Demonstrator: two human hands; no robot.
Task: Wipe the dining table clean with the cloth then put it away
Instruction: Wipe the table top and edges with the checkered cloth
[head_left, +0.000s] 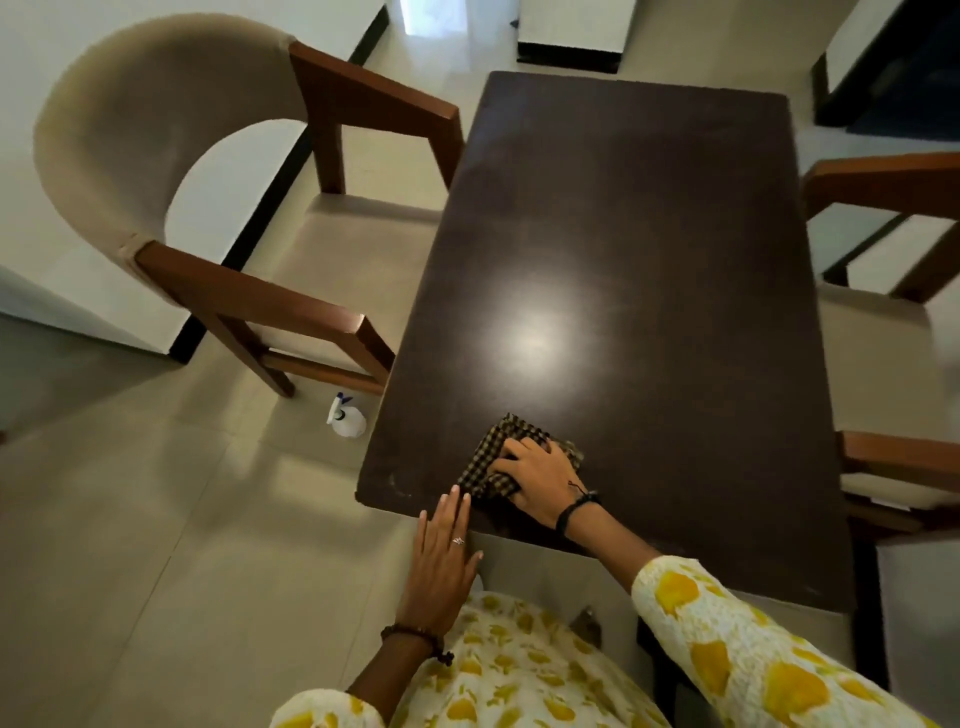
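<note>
A dark brown dining table (623, 249) fills the middle of the head view. Near its front left corner lies a crumpled black-and-tan checked cloth (488, 457). My right hand (535, 478) presses down on the cloth, its fingers bent over the fabric. My left hand (441, 556) is held flat at the table's front edge, just left of the cloth, with straight fingers whose tips reach the edge. It holds nothing.
A white spray bottle (347, 418) stands on the tiled floor by the table's left side. A beige armchair with wooden arms (171, 171) is at the left. Other wooden chairs (893, 249) line the right side.
</note>
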